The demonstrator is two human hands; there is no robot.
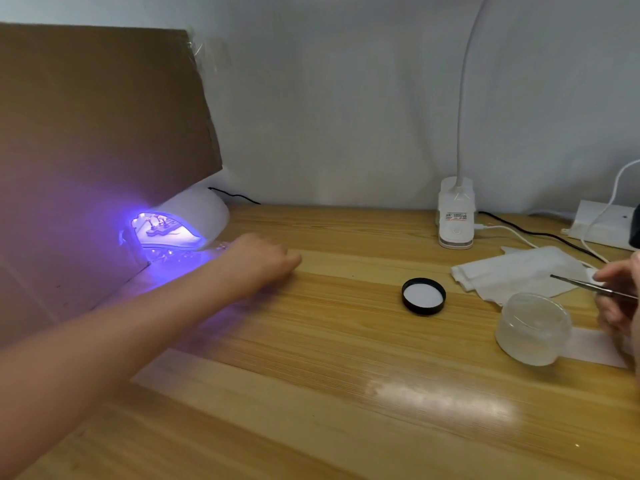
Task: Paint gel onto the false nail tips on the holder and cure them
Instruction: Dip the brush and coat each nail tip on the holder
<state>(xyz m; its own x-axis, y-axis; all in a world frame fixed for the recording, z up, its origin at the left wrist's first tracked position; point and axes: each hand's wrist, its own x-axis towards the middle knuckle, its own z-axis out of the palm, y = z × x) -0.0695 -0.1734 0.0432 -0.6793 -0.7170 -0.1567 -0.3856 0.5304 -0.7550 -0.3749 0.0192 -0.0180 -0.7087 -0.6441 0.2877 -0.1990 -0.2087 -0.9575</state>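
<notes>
A white curing lamp [204, 211] sits at the left under a leaning cardboard sheet and glows violet. Inside its opening stands the nail holder [160, 227] with false tips on it. My left hand [258, 259] lies on the table just right of the lamp's mouth, fingers loosely curled, holding nothing. At the right edge my right hand [620, 296] grips metal tweezers [585, 285] that point left. A clear gel jar [533, 329] stands open in front of that hand, and its black lid [423, 295] lies upside down further left.
A large cardboard sheet [97, 133] leans over the lamp at the left. White tissues [516, 271] lie behind the jar. A white clip lamp [455, 213] with a gooseneck stands at the back, with cables and a white power strip [602, 225] to its right.
</notes>
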